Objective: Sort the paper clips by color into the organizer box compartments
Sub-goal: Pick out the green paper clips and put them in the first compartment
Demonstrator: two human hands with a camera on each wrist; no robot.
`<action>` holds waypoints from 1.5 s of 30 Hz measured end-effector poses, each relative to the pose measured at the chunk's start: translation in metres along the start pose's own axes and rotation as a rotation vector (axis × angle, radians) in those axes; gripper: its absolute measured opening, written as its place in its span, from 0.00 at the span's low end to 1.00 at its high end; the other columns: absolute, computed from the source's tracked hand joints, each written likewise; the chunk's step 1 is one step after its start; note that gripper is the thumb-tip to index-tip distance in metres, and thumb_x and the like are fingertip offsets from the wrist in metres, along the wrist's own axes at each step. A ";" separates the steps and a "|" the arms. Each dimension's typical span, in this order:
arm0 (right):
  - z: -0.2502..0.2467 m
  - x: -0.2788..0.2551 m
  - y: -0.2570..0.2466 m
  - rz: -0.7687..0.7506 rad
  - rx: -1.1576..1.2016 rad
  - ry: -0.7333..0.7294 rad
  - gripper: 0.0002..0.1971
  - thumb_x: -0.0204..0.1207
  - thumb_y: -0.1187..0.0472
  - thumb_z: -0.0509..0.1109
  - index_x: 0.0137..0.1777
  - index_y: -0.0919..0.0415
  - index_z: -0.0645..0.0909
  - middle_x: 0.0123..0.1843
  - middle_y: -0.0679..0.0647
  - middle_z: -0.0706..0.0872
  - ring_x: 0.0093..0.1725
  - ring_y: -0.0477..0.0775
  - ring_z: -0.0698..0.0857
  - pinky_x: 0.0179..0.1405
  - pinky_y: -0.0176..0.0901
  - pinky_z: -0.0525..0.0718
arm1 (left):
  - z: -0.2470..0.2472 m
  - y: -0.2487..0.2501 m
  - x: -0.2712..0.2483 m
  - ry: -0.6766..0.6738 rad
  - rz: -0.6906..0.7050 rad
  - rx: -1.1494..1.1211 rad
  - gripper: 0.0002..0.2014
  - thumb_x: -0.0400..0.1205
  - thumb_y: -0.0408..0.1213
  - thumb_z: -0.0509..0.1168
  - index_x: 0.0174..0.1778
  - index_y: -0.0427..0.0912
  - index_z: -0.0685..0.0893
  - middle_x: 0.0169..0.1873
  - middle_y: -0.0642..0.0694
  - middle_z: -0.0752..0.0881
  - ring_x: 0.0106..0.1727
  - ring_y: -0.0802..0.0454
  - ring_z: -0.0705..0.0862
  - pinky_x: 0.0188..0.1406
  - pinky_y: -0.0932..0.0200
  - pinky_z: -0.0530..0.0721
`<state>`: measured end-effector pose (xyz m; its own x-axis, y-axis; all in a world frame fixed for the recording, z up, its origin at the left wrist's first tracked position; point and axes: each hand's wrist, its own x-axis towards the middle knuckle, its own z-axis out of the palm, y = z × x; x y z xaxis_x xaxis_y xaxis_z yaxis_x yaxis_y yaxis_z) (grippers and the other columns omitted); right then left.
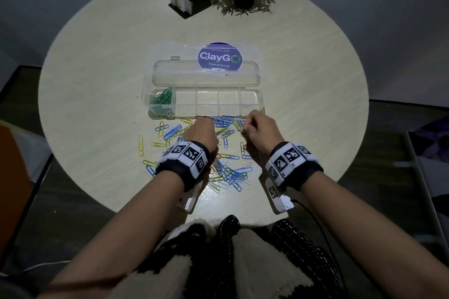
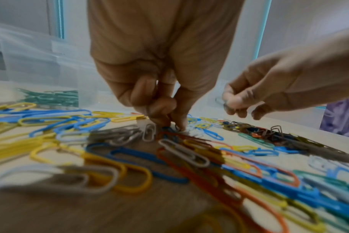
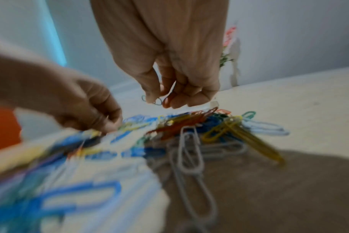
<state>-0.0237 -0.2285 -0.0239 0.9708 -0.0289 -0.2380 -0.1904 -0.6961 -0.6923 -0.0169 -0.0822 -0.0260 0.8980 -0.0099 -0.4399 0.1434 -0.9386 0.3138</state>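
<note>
Left hand [image 2: 159,88] down in loose pile of coloured wire paper clips [image 1: 226,167] on round pale wood table [image 1: 97,75], fingertips pinched together on clip, colour unclear. Right hand [image 3: 175,82] raised just above pile, fingers curled round few clips, one red. Clear plastic organizer box [image 1: 206,101] open, just beyond pile; green clips [image 1: 162,102] in leftmost compartment.

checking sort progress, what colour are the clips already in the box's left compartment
Green. The clips in the organizer box show best in the head view.
</note>
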 end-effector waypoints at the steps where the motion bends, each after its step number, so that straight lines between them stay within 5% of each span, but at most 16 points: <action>1: -0.004 0.003 0.004 0.039 0.110 0.066 0.10 0.74 0.74 0.63 0.39 0.58 0.75 0.38 0.55 0.80 0.34 0.49 0.78 0.33 0.19 0.74 | 0.000 -0.001 0.000 0.001 0.006 -0.019 0.11 0.81 0.29 0.61 0.58 0.33 0.82 0.59 0.35 0.83 0.61 0.37 0.82 0.58 0.45 0.81; 5: -0.019 0.008 0.023 0.202 0.473 0.167 0.18 0.72 0.75 0.60 0.37 0.48 0.78 0.25 0.51 0.79 0.28 0.52 0.79 0.33 0.41 0.77 | -0.003 -0.008 0.000 -0.010 0.038 -0.136 0.10 0.78 0.24 0.59 0.50 0.33 0.84 0.55 0.33 0.85 0.58 0.37 0.83 0.58 0.46 0.83; 9: -0.028 -0.002 0.027 0.376 0.796 0.074 0.16 0.74 0.80 0.54 0.38 0.61 0.77 0.28 0.59 0.75 0.19 0.47 0.74 0.20 0.35 0.70 | -0.007 -0.009 0.001 0.005 0.058 -0.171 0.10 0.78 0.22 0.59 0.44 0.37 0.83 0.48 0.35 0.85 0.57 0.37 0.83 0.56 0.47 0.82; 13: -0.026 -0.005 0.027 0.466 0.908 0.016 0.11 0.76 0.71 0.57 0.33 0.63 0.73 0.29 0.57 0.73 0.16 0.45 0.71 0.16 0.30 0.69 | -0.003 -0.007 0.003 0.024 0.090 -0.124 0.04 0.80 0.27 0.61 0.42 0.38 0.79 0.48 0.35 0.85 0.54 0.37 0.84 0.53 0.47 0.82; 16: -0.016 -0.005 0.025 0.444 0.791 0.002 0.14 0.75 0.66 0.63 0.28 0.60 0.71 0.25 0.54 0.71 0.21 0.49 0.67 0.21 0.36 0.67 | 0.003 -0.004 0.003 0.008 0.110 -0.058 0.05 0.80 0.32 0.65 0.45 0.34 0.83 0.52 0.33 0.85 0.54 0.37 0.85 0.52 0.47 0.83; 20: -0.008 -0.005 0.021 0.259 0.342 0.010 0.16 0.68 0.63 0.71 0.21 0.54 0.73 0.22 0.46 0.75 0.27 0.48 0.73 0.35 0.42 0.72 | 0.006 -0.003 0.002 0.017 0.099 0.001 0.09 0.83 0.34 0.63 0.54 0.33 0.82 0.56 0.37 0.85 0.59 0.38 0.83 0.53 0.47 0.80; 24: -0.018 -0.007 0.020 0.167 0.103 0.052 0.15 0.70 0.67 0.69 0.25 0.55 0.72 0.25 0.49 0.78 0.32 0.51 0.77 0.35 0.40 0.72 | 0.003 -0.005 -0.002 0.007 0.097 -0.048 0.04 0.82 0.28 0.61 0.46 0.38 0.81 0.52 0.43 0.87 0.58 0.41 0.84 0.54 0.48 0.81; 27: -0.017 -0.011 0.021 0.083 -0.109 -0.051 0.06 0.70 0.62 0.70 0.33 0.57 0.80 0.39 0.58 0.88 0.46 0.60 0.85 0.45 0.47 0.80 | -0.001 -0.009 0.002 0.061 0.095 -0.359 0.11 0.81 0.26 0.60 0.36 0.45 0.74 0.38 0.49 0.83 0.47 0.47 0.85 0.42 0.61 0.80; 29: -0.012 -0.017 0.016 0.046 -0.223 -0.150 0.04 0.71 0.57 0.72 0.40 0.57 0.83 0.46 0.57 0.89 0.50 0.59 0.85 0.49 0.47 0.81 | -0.006 -0.006 0.005 0.066 0.044 -0.673 0.09 0.83 0.26 0.60 0.39 0.43 0.76 0.35 0.48 0.80 0.34 0.59 0.84 0.31 0.69 0.80; 31: -0.005 -0.021 0.012 0.021 -0.316 -0.177 0.10 0.71 0.53 0.72 0.47 0.57 0.83 0.51 0.56 0.88 0.54 0.59 0.83 0.49 0.46 0.78 | -0.009 -0.001 0.005 -0.034 -0.040 -1.003 0.11 0.86 0.27 0.56 0.39 0.41 0.77 0.29 0.47 0.76 0.17 0.65 0.77 0.17 0.73 0.74; 35: 0.008 -0.024 0.003 0.005 -0.456 -0.165 0.10 0.76 0.56 0.67 0.53 0.60 0.78 0.55 0.58 0.86 0.58 0.62 0.82 0.49 0.47 0.76 | -0.007 -0.001 0.010 -0.336 -0.256 -1.505 0.19 0.89 0.44 0.50 0.33 0.42 0.73 0.21 0.49 0.71 0.15 0.59 0.67 0.13 0.74 0.63; 38: 0.012 -0.025 -0.001 0.013 -0.506 -0.176 0.08 0.79 0.63 0.62 0.54 0.64 0.78 0.57 0.62 0.85 0.59 0.65 0.82 0.52 0.51 0.78 | -0.003 -0.006 0.012 -0.425 -0.367 -1.614 0.23 0.88 0.51 0.48 0.27 0.45 0.67 0.11 0.52 0.68 0.09 0.59 0.62 0.10 0.76 0.57; 41: 0.012 -0.024 -0.006 0.054 -0.490 -0.216 0.08 0.78 0.66 0.60 0.52 0.67 0.78 0.56 0.66 0.84 0.58 0.67 0.81 0.48 0.50 0.76 | -0.002 -0.006 0.009 -0.393 -0.419 -1.638 0.22 0.88 0.47 0.47 0.26 0.46 0.63 0.08 0.53 0.66 0.07 0.60 0.61 0.07 0.77 0.55; 45: 0.003 -0.019 -0.013 0.064 -0.303 -0.185 0.07 0.76 0.65 0.58 0.39 0.63 0.76 0.48 0.68 0.85 0.51 0.66 0.82 0.49 0.50 0.78 | 0.003 -0.004 0.006 -0.289 -0.453 -1.623 0.21 0.88 0.42 0.48 0.29 0.40 0.72 0.09 0.48 0.76 0.08 0.57 0.74 0.08 0.74 0.71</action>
<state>-0.0403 -0.2162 -0.0123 0.9102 0.0323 -0.4128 -0.1708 -0.8789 -0.4453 -0.0130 -0.0797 -0.0323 0.5971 -0.0902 -0.7971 0.7541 0.4018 0.5194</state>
